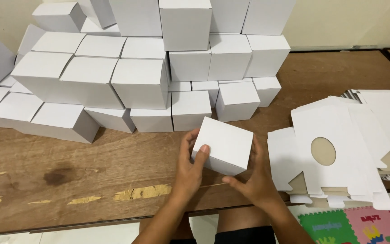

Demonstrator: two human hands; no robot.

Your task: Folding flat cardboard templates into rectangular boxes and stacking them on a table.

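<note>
A small white folded cardboard box (225, 143) is held just above the brown wooden table (91, 158), near its front edge. My left hand (189, 167) grips the box's left side, thumb on the front corner. My right hand (254, 177) cups its right and lower side. The box looks closed and is tilted a little toward me.
A large heap of finished white boxes (141, 81) is piled against the wall at the back left and centre. A stack of flat white die-cut blanks with oval holes (335, 149) lies at the right. A coloured foam mat (357, 226) shows at the lower right.
</note>
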